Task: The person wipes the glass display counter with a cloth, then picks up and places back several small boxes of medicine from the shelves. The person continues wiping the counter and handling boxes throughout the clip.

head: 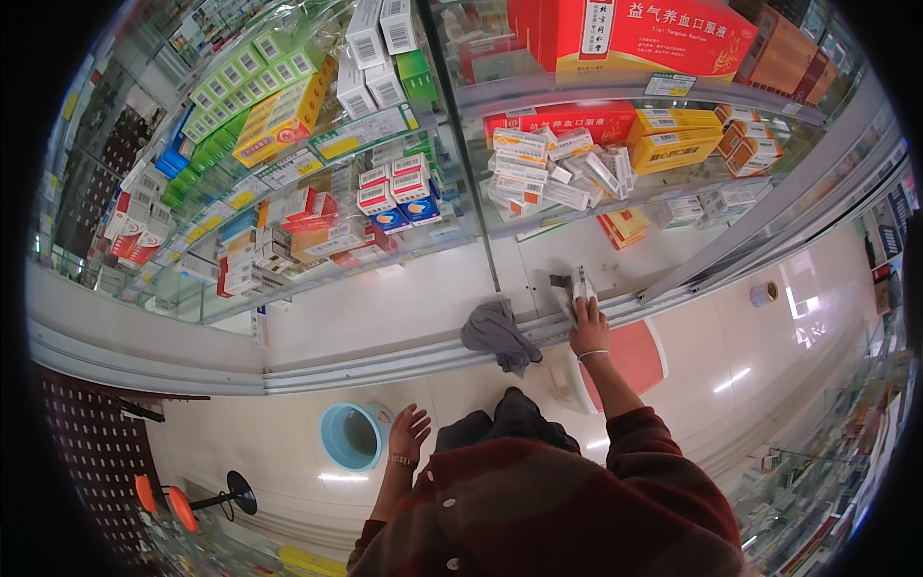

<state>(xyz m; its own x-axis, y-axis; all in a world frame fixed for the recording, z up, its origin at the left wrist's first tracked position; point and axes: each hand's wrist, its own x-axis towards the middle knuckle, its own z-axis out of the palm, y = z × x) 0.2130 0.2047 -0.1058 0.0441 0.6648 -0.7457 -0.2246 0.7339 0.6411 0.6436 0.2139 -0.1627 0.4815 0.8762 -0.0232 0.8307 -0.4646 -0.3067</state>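
My right hand (591, 330) reaches over the sliding-door track and grips a small white box (583, 280) with dark print, at the bottom of the display cabinet. A clear and dark wrapping (561, 285) sits against the box's left side; I cannot tell whether it is attached. Left of that hand, a crumpled grey cloth (496, 333) hangs over the track. My left hand (411, 431) is low over the floor with its fingers apart and nothing in it. Beside it stands a light blue bucket (333, 433) with murky contents.
Glass shelves carry a loose pile of white medicine boxes (551, 169), red cartons (649, 36) and green boxes (245, 79). A stool with a red top (634, 360) stands below the track on the right. A tape roll (763, 293) lies on the tiled floor (721, 339).
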